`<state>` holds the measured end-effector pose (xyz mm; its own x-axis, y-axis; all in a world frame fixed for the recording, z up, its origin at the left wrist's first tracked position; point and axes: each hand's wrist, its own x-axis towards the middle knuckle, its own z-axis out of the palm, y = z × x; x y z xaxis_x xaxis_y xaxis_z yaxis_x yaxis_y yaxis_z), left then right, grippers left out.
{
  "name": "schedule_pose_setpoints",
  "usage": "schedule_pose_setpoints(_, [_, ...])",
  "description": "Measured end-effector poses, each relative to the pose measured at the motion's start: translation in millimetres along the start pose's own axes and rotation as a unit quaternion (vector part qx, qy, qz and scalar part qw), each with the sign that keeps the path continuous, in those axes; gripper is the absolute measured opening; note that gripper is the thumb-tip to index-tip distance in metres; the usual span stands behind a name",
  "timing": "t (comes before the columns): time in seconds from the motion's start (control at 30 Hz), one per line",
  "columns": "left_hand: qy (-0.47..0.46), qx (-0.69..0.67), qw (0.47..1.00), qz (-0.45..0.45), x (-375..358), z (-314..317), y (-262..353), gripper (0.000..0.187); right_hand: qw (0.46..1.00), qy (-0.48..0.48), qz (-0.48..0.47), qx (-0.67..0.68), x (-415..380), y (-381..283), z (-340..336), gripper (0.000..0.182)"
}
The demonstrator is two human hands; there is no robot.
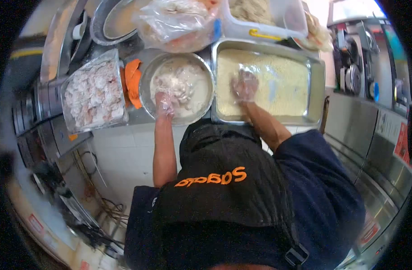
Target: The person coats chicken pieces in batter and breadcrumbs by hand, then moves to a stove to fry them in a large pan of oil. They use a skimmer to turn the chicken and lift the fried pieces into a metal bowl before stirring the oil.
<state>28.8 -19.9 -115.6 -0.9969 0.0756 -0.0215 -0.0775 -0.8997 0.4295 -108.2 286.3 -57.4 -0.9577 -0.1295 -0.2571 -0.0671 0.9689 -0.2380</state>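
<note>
My left hand (pixel 164 100), in a clear plastic glove, reaches into a round metal bowl (pixel 146 74) of pale batter and touches the battered pieces (pixel 181 83) in it. My right hand (pixel 244 85), also gloved, presses flat on the breadcrumbs (pixel 284 85) in a rectangular metal tray (pixel 316 92) beside the bowl. Whether either hand grips a piece is hidden by batter and crumbs.
A clear tub of raw pale meat pieces (pixel 94 92) stands left of the bowl, an orange cloth (pixel 133 78) between them. Plastic bags of food (pixel 179 22) and a container with a yellow handle (pixel 264 34) sit behind. Steel cabinets (pixel 372 130) run along the right.
</note>
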Motion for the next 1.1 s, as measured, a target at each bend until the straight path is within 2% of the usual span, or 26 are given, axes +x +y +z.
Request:
schedule_pose_setpoints(0.03, [-0.069,-0.083,0.994,0.028,15.5,7.4,-5.6,0.030,0.996,0.088,-0.002,-0.035,0.3,4.5,20.7,0.059])
schedule_pose_setpoints(0.07, [-0.143,-0.166,0.975,0.044,30.4,14.4,-11.6,0.032,0.993,0.109,0.004,-0.041,4.7,7.9,18.7,0.059])
schedule_pose_setpoints(0.1, [0.049,-0.057,0.997,-0.020,45.8,71.1,-1.4,0.032,0.991,0.127,0.005,-0.043,5.2,8.3,16.3,0.061])
schedule_pose_setpoints(0.13, [0.250,0.054,0.963,-0.080,46.0,103.4,4.6,0.033,0.990,0.133,0.000,-0.042,2.0,7.6,15.6,0.062])
schedule_pose_setpoints(0.17, [0.310,0.183,0.930,-0.076,43.0,100.8,2.2,0.039,0.998,0.053,0.024,-0.031,1.0,10.3,6.3,0.071])
schedule_pose_setpoints(0.2, [0.314,0.183,0.929,-0.075,34.6,100.9,4.0,0.039,0.998,0.051,0.021,-0.030,-2.2,11.9,-9.1,0.071])
schedule_pose_setpoints(0.23, [0.297,0.310,0.898,-0.094,27.4,103.5,7.9,0.040,0.993,-0.119,-0.021,0.019,-7.9,17.1,-27.1,0.064])
schedule_pose_setpoints(0.27, [0.268,0.432,0.854,-0.113,24.0,106.5,11.2,0.041,0.956,-0.280,-0.059,0.069,-11.7,31.8,-39.2,0.058])
schedule_pose_setpoints(0.3, [0.229,0.544,0.797,-0.127,23.6,110.9,13.8,0.042,0.948,-0.281,-0.095,0.116,4.2,86.4,36.0,0.057])
schedule_pose_setpoints(0.33, [0.187,0.646,0.727,-0.136,23.1,114.5,16.5,0.043,0.950,-0.276,-0.085,0.116,-6.0,89.4,25.7,0.057])
schedule_pose_setpoints(0.4, [0.105,0.820,0.547,-0.130,27.3,118.1,22.1,0.045,0.904,-0.283,-0.059,0.314,-17.8,71.5,-16.5,0.056])
schedule_pose_setpoints(0.43, [0.103,0.821,0.546,-0.132,25.7,118.2,22.6,0.045,0.903,-0.284,-0.058,0.316,-17.0,70.5,-26.0,0.056])
schedule_pose_setpoints(0.5, [0.153,0.831,0.492,-0.209,28.5,116.3,23.1,0.041,0.901,-0.200,-0.132,0.362,-12.8,67.0,-51.5,0.055])
schedule_pose_setpoints(0.53, [0.148,0.832,0.491,-0.209,28.7,97.5,20.1,0.041,0.901,-0.196,-0.129,0.364,-13.3,62.8,-69.7,0.055])
schedule_pose_setpoints(0.57, [0.233,0.692,0.662,-0.169,25.7,58.9,13.8,0.038,0.929,-0.157,-0.106,0.319,-16.1,47.7,-102.2,0.052])
schedule_pose_setpoints(0.63, [0.298,0.511,0.797,-0.123,25.9,4.4,4.4,0.036,0.953,-0.112,-0.077,0.271,-17.3,41.7,-116.3,0.049])
schedule_pose_setpoints(0.67, [0.280,0.594,0.749,-0.081,30.4,1.5,3.0,0.029,0.963,-0.083,-0.083,0.242,-13.7,44.6,-111.9,0.047])
schedule_pose_setpoints(0.73, [0.255,0.670,0.696,-0.036,37.0,-3.9,-2.8,0.022,0.972,-0.051,-0.086,0.211,-17.9,55.2,-103.3,0.046])
schedule_pose_setpoints(0.77, [0.339,0.432,0.835,-0.046,43.1,32.5,-2.0,0.027,0.981,-0.028,-0.140,0.128,-29.2,62.4,-99.5,0.047])
schedule_pose_setpoints(0.8, [0.395,0.158,0.903,-0.053,49.1,60.0,0.4,0.033,0.980,-0.005,-0.194,0.043,-36.4,71.5,-94.6,0.047])
schedule_pose_setpoints(0.83, [0.393,0.157,0.904,-0.052,51.1,69.5,2.9,0.033,0.987,-0.077,-0.125,0.058,-40.0,91.5,-77.7,0.051])
schedule_pose_setpoints(0.87, [0.365,0.130,0.919,-0.071,51.0,74.5,5.4,0.034,0.987,-0.077,-0.127,0.057,-45.0,89.5,-77.3,0.051])
schedule_pose_setpoints(0.93, [0.342,0.101,0.930,-0.088,49.0,84.0,8.3,0.034,0.937,-0.346,-0.008,0.047,-58.2,84.9,-74.2,0.051])
schedule_pose_setpoints(1.0, [0.323,0.058,0.939,-0.104,47.7,91.9,7.6,0.034,0.904,-0.389,-0.022,0.178,-46.9,82.8,-26.3,0.054])
schedule_pose_setpoints(1.07, [0.318,0.069,0.939,-0.108,45.1,93.0,5.2,0.035,0.801,-0.406,0.048,0.437,-45.2,39.7,-25.1,0.057])
schedule_pose_setpoints(1.1, [0.310,0.081,0.941,-0.110,45.0,94.8,4.7,0.035,0.825,-0.403,0.005,0.396,-23.7,38.1,37.9,0.056])
